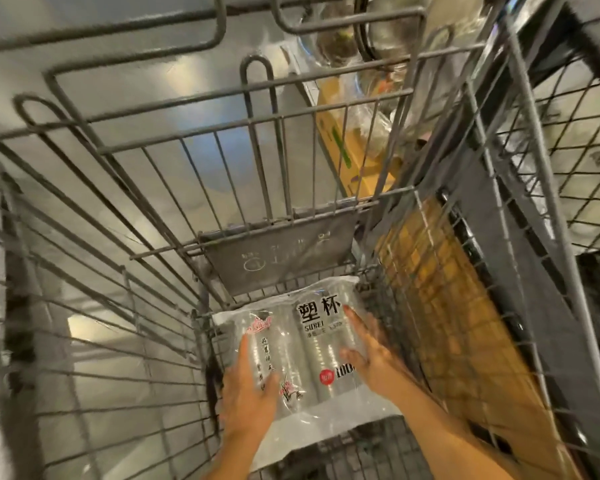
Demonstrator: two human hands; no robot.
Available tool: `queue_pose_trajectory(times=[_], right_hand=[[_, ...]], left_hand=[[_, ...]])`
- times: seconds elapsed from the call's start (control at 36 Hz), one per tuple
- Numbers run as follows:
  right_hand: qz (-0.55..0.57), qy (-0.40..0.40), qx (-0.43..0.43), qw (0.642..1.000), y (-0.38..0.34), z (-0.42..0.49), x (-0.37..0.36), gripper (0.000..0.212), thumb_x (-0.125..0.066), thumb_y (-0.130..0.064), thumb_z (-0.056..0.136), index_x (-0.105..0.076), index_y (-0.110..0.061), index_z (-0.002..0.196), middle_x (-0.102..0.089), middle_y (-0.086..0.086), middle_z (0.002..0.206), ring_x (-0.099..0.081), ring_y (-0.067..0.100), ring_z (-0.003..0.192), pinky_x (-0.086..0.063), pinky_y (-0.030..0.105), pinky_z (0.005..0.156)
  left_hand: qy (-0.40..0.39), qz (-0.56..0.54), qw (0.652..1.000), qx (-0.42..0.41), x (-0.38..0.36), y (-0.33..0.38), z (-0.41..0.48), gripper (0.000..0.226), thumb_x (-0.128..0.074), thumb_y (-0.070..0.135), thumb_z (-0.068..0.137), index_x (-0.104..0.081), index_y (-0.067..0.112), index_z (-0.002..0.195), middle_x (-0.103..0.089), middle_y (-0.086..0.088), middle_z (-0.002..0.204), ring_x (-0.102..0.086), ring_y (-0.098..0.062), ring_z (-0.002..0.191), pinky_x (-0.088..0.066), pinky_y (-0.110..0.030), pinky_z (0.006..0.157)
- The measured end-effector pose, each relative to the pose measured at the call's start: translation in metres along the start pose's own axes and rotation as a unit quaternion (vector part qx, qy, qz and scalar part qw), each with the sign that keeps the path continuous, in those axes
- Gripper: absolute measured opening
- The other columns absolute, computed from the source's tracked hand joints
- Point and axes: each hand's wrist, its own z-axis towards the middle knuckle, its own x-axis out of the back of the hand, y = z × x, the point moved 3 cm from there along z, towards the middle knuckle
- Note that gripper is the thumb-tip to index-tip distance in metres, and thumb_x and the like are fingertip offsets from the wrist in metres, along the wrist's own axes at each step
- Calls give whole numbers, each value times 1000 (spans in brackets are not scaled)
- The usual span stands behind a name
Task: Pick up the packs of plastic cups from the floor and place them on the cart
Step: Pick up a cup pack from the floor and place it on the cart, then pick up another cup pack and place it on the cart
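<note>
Straight, slightly spread fingers (357, 325) of the right hand (369, 353) are laid on the right side of a clear printed pack of plastic cups (309, 351); straight fingers of the left hand (248, 393) are pressed to its left edge. The pack is held low inside the grey wire cart (281, 251).

A clear pack of plastic cups (305, 362), printed with black Chinese characters and a red dot, lies flat at the bottom of the grey wire cart (281, 258).
</note>
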Motion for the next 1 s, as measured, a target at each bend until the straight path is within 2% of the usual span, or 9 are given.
queue_pose_trajectory(times=[0.03,0.08,0.14,0.19,0.28,0.36,0.53,0.75,1.0], right_hand=[[3,3,-10,1000,-8,-4,8,83,-12,-93,69,24,-65,139,10,6,165,-67,23,87,-57,30,70],[26,-1,-28,999,-25,-13,23,77,-31,-86,78,15,-68,137,0,2,167,-39,30,141,-39,45,110],[30,17,-38,999,-39,-22,44,74,-53,-57,94,8,-69,135,-1,0,167,-15,31,151,-25,48,118],[12,21,-57,998,-56,-36,73,80,-54,-49,96,9,-69,140,0,-6,166,-14,29,151,-27,48,117],[-21,17,-33,999,-89,-65,129,73,-53,-46,97,-4,-60,149,-16,-8,165,-22,23,150,-30,44,116],[-90,40,-33,995,-126,-106,187,67,-53,-43,97,-20,-39,155,-36,4,154,-39,29,139,-40,44,109],[-163,131,-27,978,-195,-217,286,57,-50,-46,96,-38,-26,147,-50,7,139,-52,31,126,-47,44,99],[-225,237,-70,943,-228,-397,351,44,-47,-42,99,-51,-19,136,-58,12,133,-56,33,120,-49,45,96],[-214,321,-138,912,-203,-599,319,50,-50,-49,97,-46,-30,143,-53,0,143,-50,26,129,-41,36,100]], left_hand=[[-1,10,1000,14,2,3,-1,88,-63,44,87,-1,56,148,-39,-6,150,-39,-32,136,-38,-59,105],[-3,39,999,34,9,11,-3,89,-61,55,85,1,54,149,-29,-8,156,-33,-33,141,-35,-60,108],[-12,70,997,16,22,30,-4,89,-59,58,85,-1,48,152,-7,-1,165,-10,-26,151,-20,-60,116],[-21,113,993,-42,43,66,-9,81,-55,54,89,-8,44,154,-3,4,165,-6,-22,152,-12,-55,120],[-35,196,966,-164,82,132,-30,64,-44,54,92,-29,37,151,-31,6,157,-30,-19,144,-19,-46,116],[-66,322,903,-277,118,196,-65,74,-25,64,79,-38,35,146,-42,7,148,-39,-19,137,-28,-40,109],[-51,442,785,-432,182,309,-160,55,-42,56,89,-49,29,137,-57,-3,125,-55,-26,117,-42,-44,98],[-10,398,755,-521,240,362,-321,46,-45,55,90,-56,27,126,-61,-2,117,-59,-25,110,-43,-43,91],[-18,376,695,-612,237,326,-510,45,-50,48,89,-56,27,128,-60,0,127,-55,-25,119,-41,-41,97]])
